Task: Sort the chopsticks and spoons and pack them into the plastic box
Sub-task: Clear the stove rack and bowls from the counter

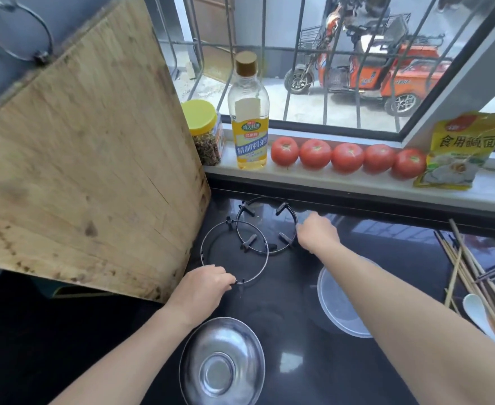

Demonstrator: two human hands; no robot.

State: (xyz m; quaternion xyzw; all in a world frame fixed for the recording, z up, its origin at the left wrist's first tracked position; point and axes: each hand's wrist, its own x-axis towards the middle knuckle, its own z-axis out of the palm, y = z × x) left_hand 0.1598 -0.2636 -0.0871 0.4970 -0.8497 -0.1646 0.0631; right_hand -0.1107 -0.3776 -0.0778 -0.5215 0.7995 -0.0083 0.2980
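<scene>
The chopsticks point(468, 267) lie in a messy pile at the far right of the black table point(357, 361), at about 3 o'clock in the view. Their long sides run from 11 o'clock down to 5 o'clock. Some are pale wood and some are dark. A white spoon point(474, 309) lies at the low end of the pile, touching the sticks, with its bowl end pointing up toward 11 o'clock. More spoons may sit at the very edge, but they are cut off and hard to tell.

The clear plastic box point(342, 302) is round and sits on the table just left of the pile. The right arm crosses over part of it. It looks empty.

Neither hand is on the chopsticks or spoons. The right hand point(318, 232) is at 12 o'clock from the box, and its fingers point(300, 229) touch the rim of a black wire ring point(266, 225); I cannot tell if they hold it or only touch it. The left hand point(201, 287) is at 9 o'clock from the box, and its fingers curl on the rim of a second wire ring point(234, 254).

From the right hand, the pile lies toward 4 o'clock. The right hand is much nearer to it than the left, so I think the right hand should go for the sticks.

A shiny metal bowl point(221, 362) sits near the left arm at 6 o'clock.
</scene>
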